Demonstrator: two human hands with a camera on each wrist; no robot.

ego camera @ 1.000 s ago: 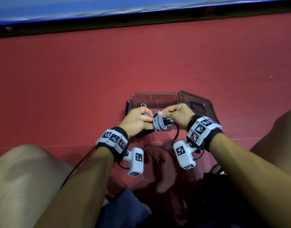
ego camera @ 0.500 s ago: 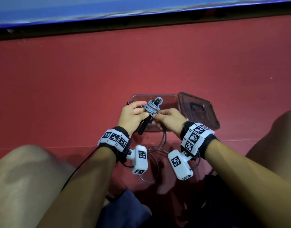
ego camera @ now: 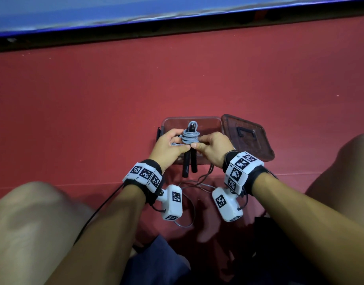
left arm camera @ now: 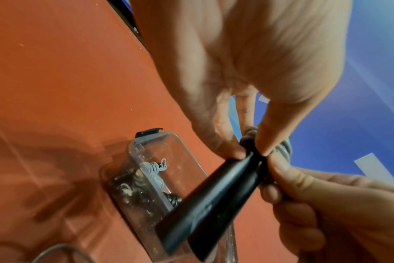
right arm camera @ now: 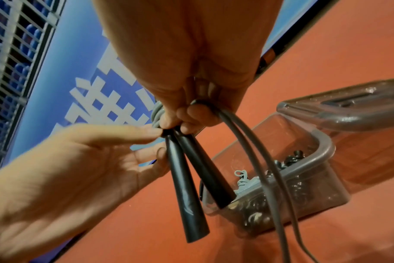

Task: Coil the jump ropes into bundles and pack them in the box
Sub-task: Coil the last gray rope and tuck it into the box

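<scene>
The bundle has swung upright since a second ago, handles now pointing down toward the person! Left hand (ego camera: 170, 148) pinches the jump rope (ego camera: 189, 138) at its grey coil, thumb and fingers closed on it. The two black handles (right arm camera: 189, 179) hang just above the clear box (ego camera: 215, 125), which already holds other coiled ropes. Right hand (ego camera: 213, 147) grips the coil's other side, fingers curled tight. The lid (ego camera: 247, 136) lies beside the box on the red floor (ego camera: 94, 110).

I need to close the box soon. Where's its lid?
In the head view the lid lies on the red floor, against the box's right side.
</scene>
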